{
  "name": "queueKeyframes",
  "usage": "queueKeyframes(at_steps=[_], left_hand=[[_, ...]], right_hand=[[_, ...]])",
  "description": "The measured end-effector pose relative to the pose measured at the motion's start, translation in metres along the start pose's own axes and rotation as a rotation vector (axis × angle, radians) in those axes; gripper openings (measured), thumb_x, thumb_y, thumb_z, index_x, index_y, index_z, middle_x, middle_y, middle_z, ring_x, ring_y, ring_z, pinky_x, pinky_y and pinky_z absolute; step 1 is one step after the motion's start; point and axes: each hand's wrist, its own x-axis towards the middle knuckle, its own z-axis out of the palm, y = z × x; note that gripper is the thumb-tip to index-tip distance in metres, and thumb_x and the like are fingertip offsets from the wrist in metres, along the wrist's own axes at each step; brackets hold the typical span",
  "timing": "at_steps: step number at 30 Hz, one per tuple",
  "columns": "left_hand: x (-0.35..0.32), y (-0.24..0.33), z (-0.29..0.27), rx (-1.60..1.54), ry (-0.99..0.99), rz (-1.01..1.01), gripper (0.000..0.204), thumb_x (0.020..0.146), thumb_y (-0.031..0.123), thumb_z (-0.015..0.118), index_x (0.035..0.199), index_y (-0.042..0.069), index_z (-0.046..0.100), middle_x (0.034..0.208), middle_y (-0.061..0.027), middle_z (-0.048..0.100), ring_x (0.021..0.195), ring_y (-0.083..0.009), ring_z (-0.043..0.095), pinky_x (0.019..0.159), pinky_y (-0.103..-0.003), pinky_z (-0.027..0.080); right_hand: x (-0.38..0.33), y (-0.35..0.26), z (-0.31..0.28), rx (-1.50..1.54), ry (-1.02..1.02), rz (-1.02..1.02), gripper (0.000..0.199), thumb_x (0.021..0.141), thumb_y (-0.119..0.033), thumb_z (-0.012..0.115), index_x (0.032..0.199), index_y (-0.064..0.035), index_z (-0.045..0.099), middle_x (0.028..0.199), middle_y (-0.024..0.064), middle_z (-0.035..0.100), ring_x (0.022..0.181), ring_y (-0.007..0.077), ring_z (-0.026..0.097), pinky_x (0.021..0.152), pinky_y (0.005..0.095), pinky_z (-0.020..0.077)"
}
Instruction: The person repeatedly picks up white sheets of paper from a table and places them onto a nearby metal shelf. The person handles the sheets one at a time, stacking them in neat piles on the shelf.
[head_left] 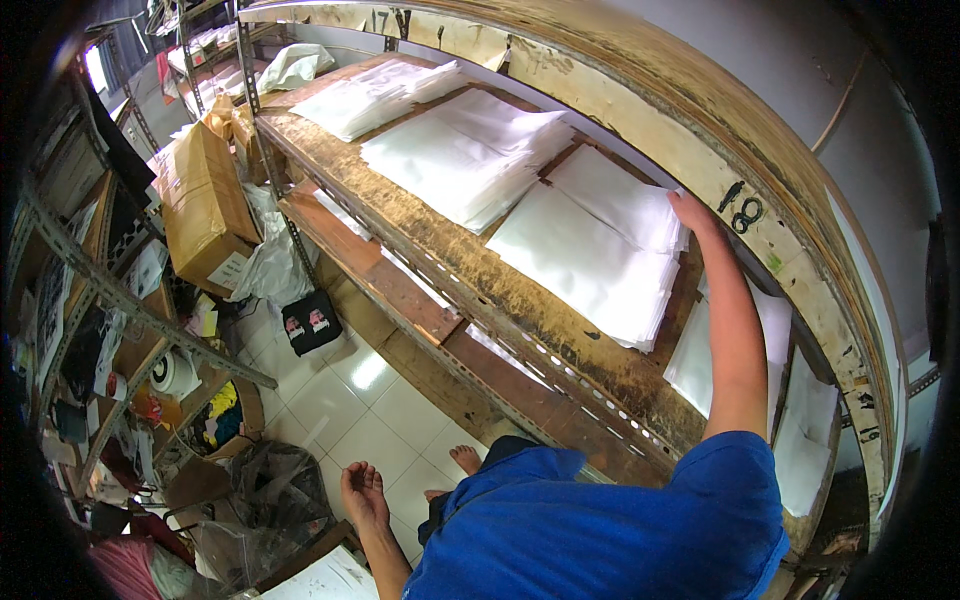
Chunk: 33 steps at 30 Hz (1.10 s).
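Stacks of white sheets lie on a worn wooden shelf board (320, 155). My right arm stretches across the shelf, and my right hand (686, 208) is at the far right corner of the rear stack (610, 190), its fingers closed at the sheet edges and partly hidden. Directly in front of that lies a larger white stack (580, 260), its right edge uneven. Low on the left, over the floor, my left hand (366, 493) hangs with loosely curled fingers apart and nothing in it.
Further stacks of white sheets (465, 150) lie left along the shelf, and others (735, 340) lie right under my arm. An upper shelf edge (640, 85) overhangs the board. A cardboard box (205, 210), a black pouch (311, 322) and a cluttered rack (120, 290) stand left.
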Motion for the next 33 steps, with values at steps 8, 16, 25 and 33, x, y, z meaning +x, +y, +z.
queueKeyframes(at_steps=[8,16,25,33], left_hand=[[-0.002,-0.001,0.005,0.035,0.051,0.014,0.021,0.095,0.027,0.053,0.09,0.009,0.062,0.091,-0.0051,0.064,0.084,-0.0177,0.059,0.08,-0.031,0.046],[0.004,-0.007,0.004,0.026,0.002,-0.002,0.022,0.095,0.029,0.052,0.091,0.009,0.061,0.091,-0.0048,0.063,0.086,-0.0175,0.058,0.082,-0.031,0.045],[0.006,-0.014,0.027,0.073,0.038,-0.008,0.022,0.095,0.029,0.052,0.089,0.01,0.062,0.091,-0.0044,0.064,0.087,-0.0171,0.058,0.083,-0.032,0.044],[0.01,-0.02,0.025,0.084,0.044,0.002,0.021,0.094,0.029,0.054,0.089,0.01,0.062,0.089,-0.004,0.064,0.083,-0.0171,0.059,0.082,-0.032,0.045]], right_hand=[[-0.051,-0.095,-0.087,0.067,-0.416,0.097,0.066,0.092,-0.044,0.045,0.142,-0.0014,0.035,0.143,0.0261,0.037,0.136,0.0374,0.032,0.112,0.0431,0.0259],[-0.046,-0.046,-0.02,0.142,-0.356,0.022,0.06,0.096,-0.039,0.038,0.139,0.0029,0.038,0.139,0.0274,0.042,0.132,0.0393,0.036,0.112,0.0423,0.0266],[-0.049,-0.021,0.023,0.203,-0.184,-0.052,0.056,0.096,-0.033,0.036,0.135,0.0072,0.039,0.141,0.0292,0.038,0.135,0.0396,0.032,0.113,0.0412,0.024],[-0.059,-0.032,-0.011,0.194,-0.217,-0.065,0.055,0.096,-0.037,0.038,0.135,0.0023,0.043,0.142,0.0269,0.038,0.135,0.0386,0.033,0.113,0.0401,0.0235]])
